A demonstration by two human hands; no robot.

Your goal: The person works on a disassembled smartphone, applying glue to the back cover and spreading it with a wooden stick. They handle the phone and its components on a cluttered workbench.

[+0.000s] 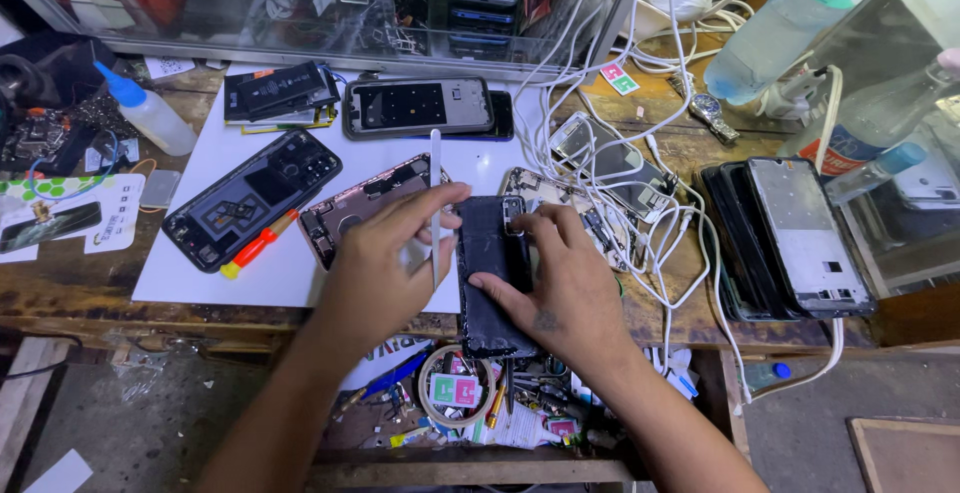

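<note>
Two hands on one black phone (493,273) at the bench's near edge, over an open drawer (470,403) of clutter; left hand (385,263) pinches a thin white pry tool (435,208) upright, fingers closed on it, tip at the phone's left edge; right hand (560,283) clamps the phone, thumb on its face, fingers curled over the top near the camera; judgement: keep the tool shallow in the seam, brace firmly, no levering against glass; behind: opened phones on a white mat (300,263), red screwdriver (258,244), tangled white cables (640,153), glue bottle (150,111).
</note>
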